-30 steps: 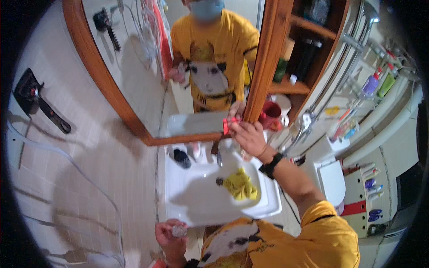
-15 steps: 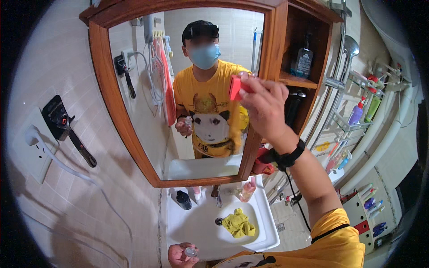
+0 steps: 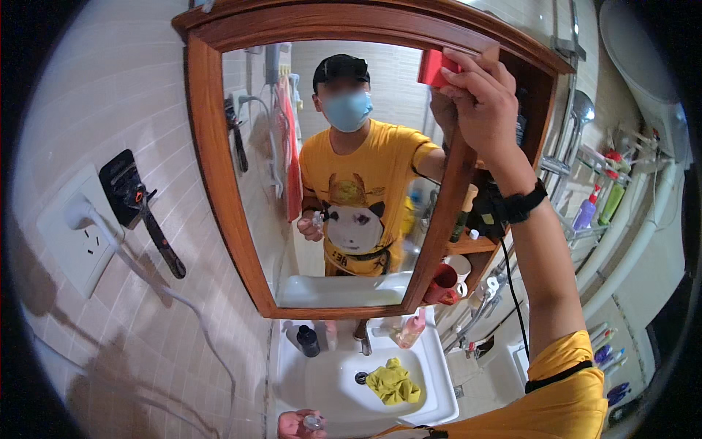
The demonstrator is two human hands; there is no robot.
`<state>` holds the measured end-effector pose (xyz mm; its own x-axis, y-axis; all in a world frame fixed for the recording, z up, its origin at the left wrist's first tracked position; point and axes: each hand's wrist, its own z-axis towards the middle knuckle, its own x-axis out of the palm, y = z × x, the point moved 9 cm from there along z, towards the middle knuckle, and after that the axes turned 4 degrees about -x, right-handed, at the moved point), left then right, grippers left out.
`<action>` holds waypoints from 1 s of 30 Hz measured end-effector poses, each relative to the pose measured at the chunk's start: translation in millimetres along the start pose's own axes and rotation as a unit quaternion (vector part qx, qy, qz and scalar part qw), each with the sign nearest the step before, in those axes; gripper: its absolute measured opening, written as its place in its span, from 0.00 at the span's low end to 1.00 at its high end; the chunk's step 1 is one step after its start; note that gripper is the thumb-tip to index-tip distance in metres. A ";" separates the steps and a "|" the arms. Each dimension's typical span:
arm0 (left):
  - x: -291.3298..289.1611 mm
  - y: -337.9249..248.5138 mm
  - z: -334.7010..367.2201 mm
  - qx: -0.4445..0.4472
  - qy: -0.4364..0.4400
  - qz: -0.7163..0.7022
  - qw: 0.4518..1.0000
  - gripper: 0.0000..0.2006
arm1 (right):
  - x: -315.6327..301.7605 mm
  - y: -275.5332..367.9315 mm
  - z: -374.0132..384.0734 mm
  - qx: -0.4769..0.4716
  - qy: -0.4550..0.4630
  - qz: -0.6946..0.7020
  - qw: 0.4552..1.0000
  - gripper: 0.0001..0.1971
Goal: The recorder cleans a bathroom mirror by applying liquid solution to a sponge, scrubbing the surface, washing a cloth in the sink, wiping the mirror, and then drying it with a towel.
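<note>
My right hand (image 3: 488,102) is raised to the upper right corner of the cabinet mirror (image 3: 395,95). Its fingers grip a small red block (image 3: 434,67), which is pressed to the glass beside the wooden frame (image 3: 205,146). Low in the view, my left hand (image 3: 292,426) holds a small clear round-topped object (image 3: 313,422) above the sink's near edge; its exact kind is not plain. That hand and the clear object also show in the reflection. A crumpled yellow-green cloth (image 3: 395,382) lies in the white sink (image 3: 325,384) near the drain.
A dark bottle (image 3: 308,341) and a pink pump bottle (image 3: 411,331) stand behind the basin, either side of the faucet (image 3: 363,338). Open shelves right of the mirror hold a red mug (image 3: 442,284). A razor (image 3: 150,212) hangs on the left wall by a plugged-in cord (image 3: 131,252).
My right hand has moved up and to the right with the red block, to the mirror's top corner. The view has shifted slightly. My left hand still holds the clear object.
</note>
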<state>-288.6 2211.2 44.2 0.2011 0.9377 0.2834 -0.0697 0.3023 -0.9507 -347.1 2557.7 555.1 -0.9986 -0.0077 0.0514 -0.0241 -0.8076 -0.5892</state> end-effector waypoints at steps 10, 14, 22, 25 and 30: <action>-20.0 49.8 8.6 -0.137 -0.018 -0.105 0.985 0.10 | 53.4 79.3 61.1 -0.066 -0.026 0.060 0.996 0.10; -26.9 62.0 5.6 -0.121 -0.012 -0.167 0.978 0.14 | 78.4 112.3 80.8 -0.071 -0.040 0.065 0.995 0.10; -62.0 117.9 -17.5 -0.242 -0.081 -0.247 0.935 0.11 | 100.5 148.9 106.6 -0.082 -0.055 0.062 0.993 0.07; -55.1 102.7 -18.3 -0.234 -0.120 -0.331 0.906 0.12 | 103.2 149.6 105.7 -0.075 -0.052 0.064 0.994 0.07; -41.1 78.4 -5.5 -0.178 -0.039 -0.213 0.960 0.14 | 106.5 160.2 94.7 -0.073 -0.002 0.094 0.993 0.06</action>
<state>-296.9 2195.5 -42.6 0.0627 0.7557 0.6519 0.3436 0.5969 -0.7250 -453.0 2371.7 542.5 -0.9860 -0.1528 -0.0670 0.1556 -0.6970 -0.7000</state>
